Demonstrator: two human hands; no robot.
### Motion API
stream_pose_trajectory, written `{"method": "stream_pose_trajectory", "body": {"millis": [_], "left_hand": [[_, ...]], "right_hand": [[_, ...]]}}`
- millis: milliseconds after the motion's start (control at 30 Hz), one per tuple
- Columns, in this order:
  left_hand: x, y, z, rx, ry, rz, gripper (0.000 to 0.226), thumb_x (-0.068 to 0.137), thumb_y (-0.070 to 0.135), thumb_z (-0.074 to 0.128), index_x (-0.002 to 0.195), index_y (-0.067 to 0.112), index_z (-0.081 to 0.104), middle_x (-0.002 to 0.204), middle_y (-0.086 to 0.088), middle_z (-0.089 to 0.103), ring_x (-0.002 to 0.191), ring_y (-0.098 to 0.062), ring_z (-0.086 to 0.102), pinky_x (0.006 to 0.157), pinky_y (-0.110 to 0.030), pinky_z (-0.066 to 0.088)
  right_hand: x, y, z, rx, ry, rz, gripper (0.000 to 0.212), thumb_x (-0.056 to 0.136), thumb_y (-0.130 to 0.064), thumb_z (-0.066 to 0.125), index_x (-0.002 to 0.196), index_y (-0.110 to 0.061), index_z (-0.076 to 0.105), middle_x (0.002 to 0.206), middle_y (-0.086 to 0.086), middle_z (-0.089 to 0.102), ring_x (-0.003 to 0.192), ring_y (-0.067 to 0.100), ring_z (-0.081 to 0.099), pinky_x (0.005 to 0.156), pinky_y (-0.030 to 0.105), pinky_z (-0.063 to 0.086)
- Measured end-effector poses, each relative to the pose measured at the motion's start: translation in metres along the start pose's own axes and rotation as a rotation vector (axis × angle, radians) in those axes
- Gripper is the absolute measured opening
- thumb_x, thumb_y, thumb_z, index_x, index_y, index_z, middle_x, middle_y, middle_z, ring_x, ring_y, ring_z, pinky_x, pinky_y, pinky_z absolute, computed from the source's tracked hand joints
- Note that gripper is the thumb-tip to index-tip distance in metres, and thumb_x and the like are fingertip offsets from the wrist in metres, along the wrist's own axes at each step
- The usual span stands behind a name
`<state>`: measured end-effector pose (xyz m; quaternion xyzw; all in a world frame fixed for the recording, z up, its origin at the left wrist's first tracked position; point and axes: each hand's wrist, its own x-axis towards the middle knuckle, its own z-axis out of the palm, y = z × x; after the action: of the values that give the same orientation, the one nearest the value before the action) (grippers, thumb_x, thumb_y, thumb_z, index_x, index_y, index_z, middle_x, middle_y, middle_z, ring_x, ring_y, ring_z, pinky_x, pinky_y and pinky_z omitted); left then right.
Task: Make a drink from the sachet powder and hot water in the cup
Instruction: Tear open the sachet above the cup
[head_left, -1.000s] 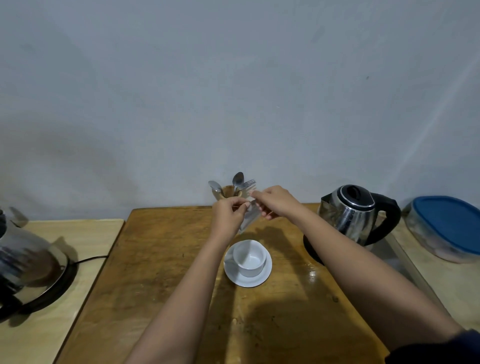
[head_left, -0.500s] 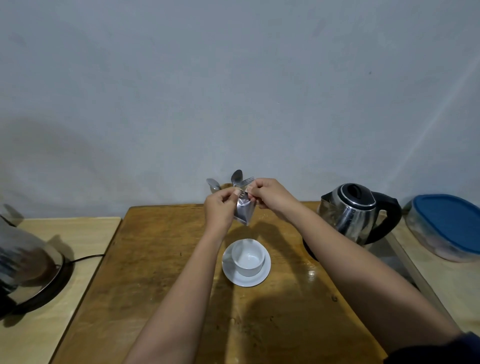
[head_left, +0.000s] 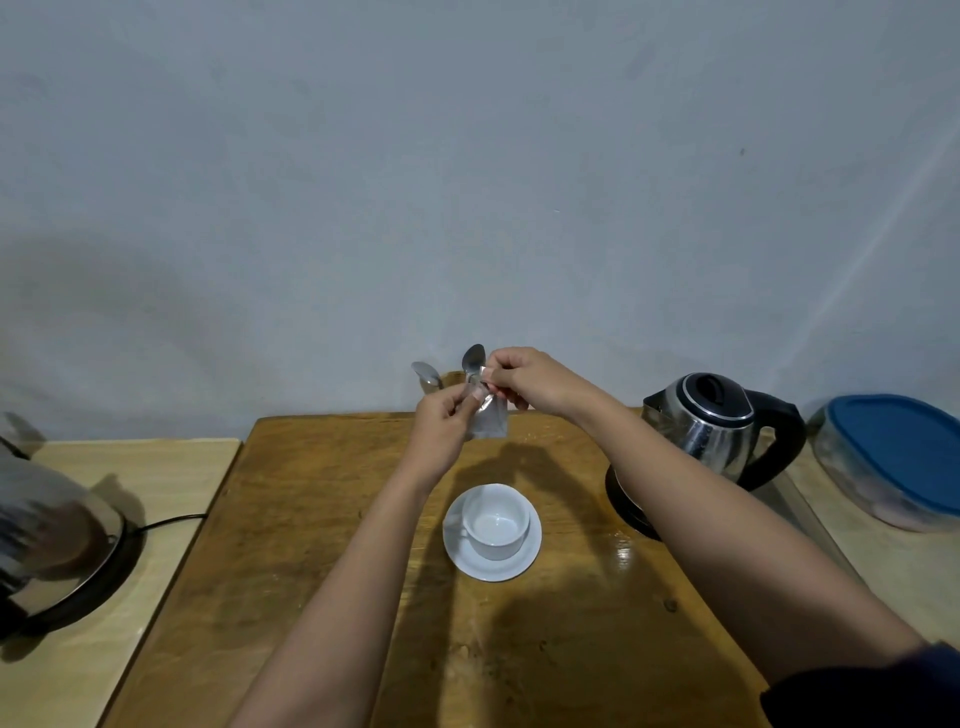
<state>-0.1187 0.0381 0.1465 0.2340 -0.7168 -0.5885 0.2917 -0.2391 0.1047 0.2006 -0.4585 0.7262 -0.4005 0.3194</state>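
A small silvery sachet (head_left: 491, 422) hangs in the air above the far part of the wooden table (head_left: 311, 519). My left hand (head_left: 441, 423) pinches its top left corner and my right hand (head_left: 524, 382) pinches its top right edge. Below the hands, nearer to me, a white cup (head_left: 496, 522) stands upright and empty on a white saucer (head_left: 532, 553). A steel electric kettle (head_left: 711, 421) with a black handle sits on its base at the right of the table.
Spoons (head_left: 474, 359) stick up from a holder behind my hands, against the wall. A blue-lidded container (head_left: 893, 457) rests on the right counter. Another shiny steel appliance (head_left: 47, 535) with a black cord sits on the left counter.
The sachet has swung from slanted to hanging upright. Both hands stayed on it and lifted slightly, and the right hand has pulled up at the top edge.
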Motion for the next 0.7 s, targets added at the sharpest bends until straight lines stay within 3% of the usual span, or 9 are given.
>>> {"method": "stream_pose_trajectory", "body": {"millis": [133, 267, 400, 500, 533, 600, 700], "left_hand": [[-0.002, 0.002, 0.000, -0.094, 0.053, -0.007, 0.020, 0.091, 0.012, 0.050, 0.089, 0.020, 0.068, 0.084, -0.003, 0.068, 0.084, -0.016, 0.062, 0.076, -0.027, 0.049], [-0.006, 0.001, -0.004, -0.100, 0.045, 0.028, 0.025, 0.090, 0.005, 0.049, 0.085, 0.021, 0.068, 0.079, 0.003, 0.067, 0.073, 0.002, 0.061, 0.068, -0.012, 0.047], [-0.010, -0.002, -0.007, -0.003, -0.010, 0.056, 0.026, 0.091, 0.007, 0.048, 0.089, 0.022, 0.069, 0.082, 0.005, 0.068, 0.078, -0.002, 0.059, 0.070, -0.012, 0.045], [-0.010, -0.001, -0.007, 0.162, -0.063, 0.072, 0.035, 0.091, 0.015, 0.050, 0.067, 0.038, 0.063, 0.060, 0.022, 0.060, 0.061, 0.005, 0.050, 0.059, -0.014, 0.038], [-0.010, -0.001, -0.007, 0.229, -0.076, 0.086, 0.034, 0.092, 0.018, 0.050, 0.065, 0.036, 0.062, 0.057, 0.020, 0.058, 0.057, 0.003, 0.048, 0.056, -0.016, 0.035], [-0.010, -0.003, -0.008, 0.337, -0.078, 0.121, 0.024, 0.093, 0.020, 0.046, 0.081, 0.023, 0.066, 0.064, 0.013, 0.058, 0.057, 0.001, 0.048, 0.056, -0.017, 0.034], [-0.013, -0.003, -0.005, 0.418, 0.050, 0.185, 0.023, 0.094, 0.015, 0.044, 0.090, 0.007, 0.066, 0.057, 0.014, 0.049, 0.053, 0.004, 0.049, 0.049, -0.011, 0.032]], "right_hand": [[-0.001, 0.001, -0.003, -0.030, -0.010, -0.045, 0.034, 0.095, -0.013, 0.047, 0.061, -0.018, 0.047, 0.062, 0.000, 0.050, 0.054, 0.011, 0.044, 0.052, 0.016, 0.040], [-0.003, 0.006, -0.006, -0.042, -0.063, -0.075, 0.029, 0.096, -0.010, 0.045, 0.067, -0.014, 0.048, 0.065, 0.001, 0.051, 0.056, 0.010, 0.046, 0.056, 0.018, 0.042], [-0.004, 0.012, -0.004, -0.084, -0.074, -0.102, 0.020, 0.095, -0.005, 0.044, 0.077, -0.003, 0.052, 0.065, -0.001, 0.054, 0.052, 0.000, 0.051, 0.054, 0.013, 0.046], [-0.003, 0.015, -0.002, -0.130, -0.049, -0.108, 0.020, 0.094, -0.003, 0.044, 0.079, 0.007, 0.053, 0.064, -0.001, 0.054, 0.051, 0.000, 0.050, 0.053, 0.012, 0.046], [-0.003, 0.015, -0.002, -0.145, -0.055, -0.106, 0.021, 0.094, -0.004, 0.044, 0.079, 0.008, 0.053, 0.065, 0.000, 0.053, 0.052, 0.002, 0.049, 0.054, 0.013, 0.045], [-0.004, 0.015, -0.003, -0.186, -0.076, -0.108, 0.021, 0.094, -0.008, 0.045, 0.079, 0.004, 0.052, 0.069, 0.004, 0.052, 0.055, 0.008, 0.047, 0.057, 0.018, 0.043], [-0.006, 0.015, 0.001, -0.231, -0.072, -0.127, 0.021, 0.095, -0.011, 0.045, 0.075, -0.006, 0.048, 0.072, 0.008, 0.051, 0.057, 0.013, 0.042, 0.060, 0.026, 0.038]]}}
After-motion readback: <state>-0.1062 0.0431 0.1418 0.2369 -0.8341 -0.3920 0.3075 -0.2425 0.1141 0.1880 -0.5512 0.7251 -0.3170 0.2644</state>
